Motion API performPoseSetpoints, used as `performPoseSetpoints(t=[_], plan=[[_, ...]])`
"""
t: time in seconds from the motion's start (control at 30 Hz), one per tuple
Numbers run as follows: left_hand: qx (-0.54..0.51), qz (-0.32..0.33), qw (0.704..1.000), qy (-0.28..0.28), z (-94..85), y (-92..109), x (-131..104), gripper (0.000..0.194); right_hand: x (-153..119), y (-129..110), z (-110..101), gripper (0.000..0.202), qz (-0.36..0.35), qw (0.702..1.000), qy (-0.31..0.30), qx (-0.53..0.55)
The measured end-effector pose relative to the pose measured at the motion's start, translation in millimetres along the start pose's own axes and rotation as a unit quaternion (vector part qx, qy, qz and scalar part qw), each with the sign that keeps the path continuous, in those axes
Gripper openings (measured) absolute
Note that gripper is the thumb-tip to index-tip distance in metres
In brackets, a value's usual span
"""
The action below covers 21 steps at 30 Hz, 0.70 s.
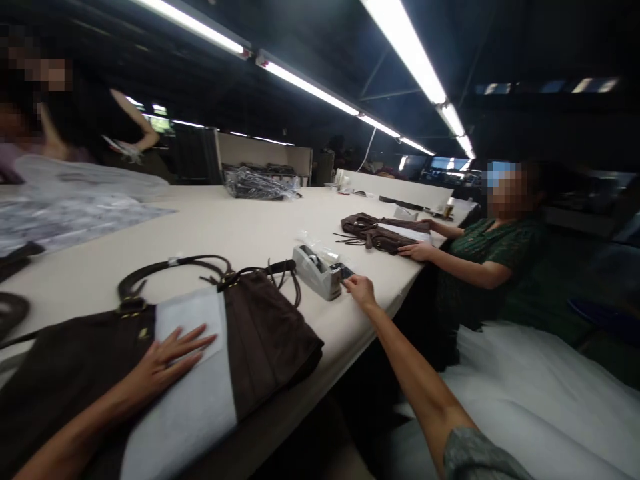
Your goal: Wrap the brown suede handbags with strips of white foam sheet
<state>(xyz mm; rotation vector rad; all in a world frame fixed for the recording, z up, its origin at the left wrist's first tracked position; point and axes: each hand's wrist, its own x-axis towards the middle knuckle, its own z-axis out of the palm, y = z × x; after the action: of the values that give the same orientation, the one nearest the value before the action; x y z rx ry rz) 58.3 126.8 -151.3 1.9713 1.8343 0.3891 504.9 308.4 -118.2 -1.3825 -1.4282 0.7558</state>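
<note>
My left hand (173,360) lies flat with its fingers spread on a white sheet (193,393), which is laid across a dark brown handbag (270,340). The bag's handles (165,267) arch over the table beyond the sheet. My right hand (360,291) is closed at the front end of a grey tape dispenser (319,272), its fingertips pinched by the cutting edge. Whatever is between those fingertips is too small to make out. Clear plastic lies just behind the dispenser.
Across the pale table (200,230), a person at the right holds another brown bag (385,233). Plastic-wrapped items (260,183) lie at the back, with plastic sheeting (75,207) at the left. More people stand at the far left. White material (540,407) is piled at the lower right.
</note>
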Motion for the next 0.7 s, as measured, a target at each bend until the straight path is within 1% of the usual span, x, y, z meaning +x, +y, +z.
performPoseSetpoints(t=[0.03,0.1,0.17,0.2,0.23,0.27,0.33,0.37,0.43,0.5,0.57,0.63,0.7], plan=[[-0.016,-0.003,1.0,0.01,-0.4,2,-1,0.08,-7,-1,-4,0.022,0.0,1.0,0.006,-0.002],[-0.036,-0.002,0.999,0.012,-1.2,6,0,0.077,-26,-9,-7,0.025,-0.005,1.0,0.01,0.005],[-0.046,0.002,0.999,0.009,-1.4,9,1,0.073,-50,-27,-2,0.031,-0.016,1.0,-0.008,0.023],[-0.048,0.003,0.999,0.007,-1.2,10,1,0.071,-65,-40,5,0.036,-0.021,0.998,-0.035,0.043],[-0.05,0.003,0.999,0.005,-0.9,11,1,0.069,-80,-54,16,0.04,-0.024,0.995,-0.072,0.066],[-0.051,0.001,0.999,0.003,-0.6,11,1,0.068,-96,-70,29,0.043,-0.023,0.987,-0.123,0.098],[-0.049,-0.004,0.999,-0.003,-0.3,12,1,0.066,-123,-99,61,0.044,-0.005,0.962,-0.229,0.149],[-0.047,-0.006,0.999,-0.005,-0.3,12,1,0.066,-135,-112,79,0.044,0.011,0.948,-0.272,0.164],[-0.041,-0.008,0.999,-0.009,-0.6,14,1,0.066,-152,-133,114,0.037,0.05,0.928,-0.325,0.176],[-0.038,-0.007,0.999,-0.009,-1.1,18,-1,0.066,-163,-145,144,0.027,0.099,0.92,-0.336,0.177],[-0.037,-0.008,0.999,-0.007,-2.5,23,-3,0.067,-170,-150,166,0.018,0.147,0.919,-0.324,0.169],[-0.037,-0.013,0.999,-0.005,-5.1,29,-5,0.068,-173,-152,181,0.018,0.175,0.92,-0.312,0.157],[-0.036,-0.021,0.999,-0.005,-8.4,34,-8,0.067,-174,-150,190,0.021,0.184,0.921,-0.311,0.144]])
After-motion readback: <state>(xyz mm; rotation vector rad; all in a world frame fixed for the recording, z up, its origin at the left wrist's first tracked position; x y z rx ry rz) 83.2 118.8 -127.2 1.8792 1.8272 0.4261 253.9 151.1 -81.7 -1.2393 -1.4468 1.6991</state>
